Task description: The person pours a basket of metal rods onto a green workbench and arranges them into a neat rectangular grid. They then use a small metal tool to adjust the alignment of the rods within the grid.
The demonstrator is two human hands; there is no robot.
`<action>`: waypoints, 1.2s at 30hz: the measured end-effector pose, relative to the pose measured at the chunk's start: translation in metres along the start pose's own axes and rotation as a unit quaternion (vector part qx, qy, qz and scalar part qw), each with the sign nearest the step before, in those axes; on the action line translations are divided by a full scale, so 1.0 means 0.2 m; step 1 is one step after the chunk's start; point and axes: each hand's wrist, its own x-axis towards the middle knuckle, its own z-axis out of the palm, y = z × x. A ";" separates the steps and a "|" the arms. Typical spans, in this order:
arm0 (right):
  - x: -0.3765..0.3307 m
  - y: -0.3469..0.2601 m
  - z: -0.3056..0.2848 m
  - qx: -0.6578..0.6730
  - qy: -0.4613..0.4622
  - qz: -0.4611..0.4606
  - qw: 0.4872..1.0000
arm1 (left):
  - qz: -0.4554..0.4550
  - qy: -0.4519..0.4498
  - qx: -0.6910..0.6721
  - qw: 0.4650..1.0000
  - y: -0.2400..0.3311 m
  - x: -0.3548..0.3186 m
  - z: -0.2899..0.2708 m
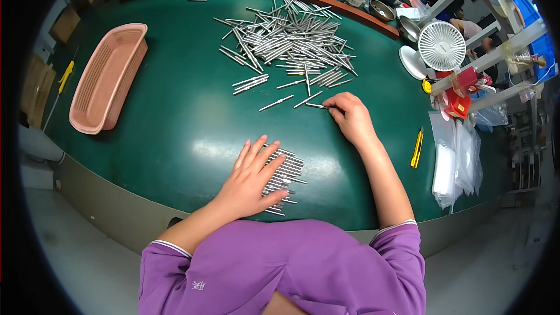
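Note:
My left hand lies flat, fingers spread, on a neat row of thin metal rods near the front edge of the green table. Farther out, my right hand pinches the end of a single metal rod lying on the table. A large loose pile of the same rods is spread across the far middle of the table, with a few stray rods between the pile and my right hand.
An empty pink basket sits at the left. A yellow utility knife and clear plastic bags lie at the right. A small white fan, metal bowls, and blue and red bins stand at the back right.

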 end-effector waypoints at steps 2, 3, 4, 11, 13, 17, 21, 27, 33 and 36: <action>0.02 0.02 0.01 -0.019 -0.011 -0.038 0.999 | 0.001 0.001 0.001 1.000 0.00 0.00 0.00; 0.03 0.00 0.02 -0.012 -0.004 -0.043 0.999 | 0.001 0.001 0.002 1.000 0.00 0.00 0.00; 0.04 -0.02 0.03 -0.005 0.002 -0.049 0.999 | 0.001 0.002 0.003 1.000 0.00 0.00 0.00; 0.10 -0.15 0.05 -0.102 0.020 -0.106 0.989 | 0.001 0.006 0.003 1.000 0.00 0.00 0.01; 0.07 -0.14 0.05 -0.112 0.007 -0.099 0.989 | 0.000 0.005 -0.002 1.000 -0.01 -0.01 0.01; -0.11 -0.28 0.06 0.003 -0.089 -0.045 0.995 | -0.008 0.033 -0.023 0.999 0.00 -0.01 0.02; -0.16 -0.44 0.18 0.095 -0.083 -0.088 0.988 | -0.024 0.062 -0.028 0.997 0.00 0.01 0.03; 0.00 -0.38 0.21 -0.068 -0.028 -0.187 0.980 | -0.035 0.040 0.032 0.998 -0.03 0.08 0.01; 0.00 -0.27 0.14 -0.246 0.042 -0.106 0.962 | -0.024 0.056 -0.011 0.998 -0.07 0.07 0.03; 0.14 -0.37 0.21 -0.121 0.062 -0.184 0.973 | -0.006 0.056 -0.003 0.998 -0.07 0.07 0.03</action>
